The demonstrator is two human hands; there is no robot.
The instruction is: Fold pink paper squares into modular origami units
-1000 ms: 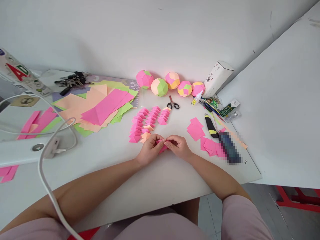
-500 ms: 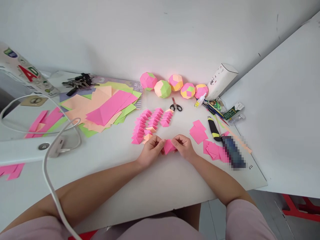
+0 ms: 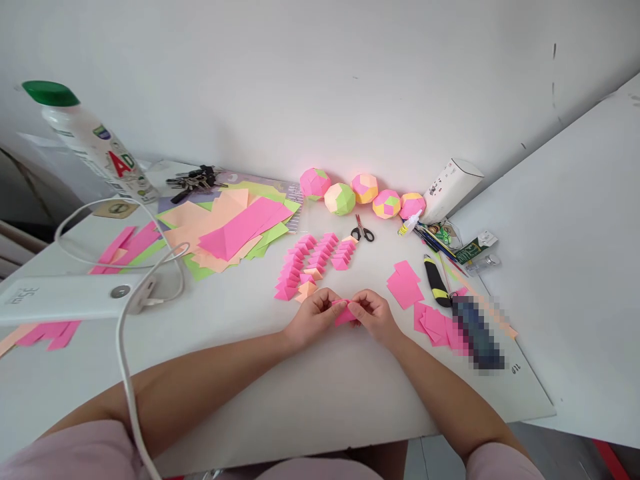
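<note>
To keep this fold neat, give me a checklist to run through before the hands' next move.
1. Pink paper secured: ok, pinched by both left hand and right hand.
2. Crease sharp: cannot tell, the hands cover part of it.
3. Scissors out of the way: ok, they lie beyond the hands.
4. Room beside the left hand: not ok, a peach folded unit sits close by.
5. White cable off the left forearm: cannot tell, it crosses in front in this view.
</note>
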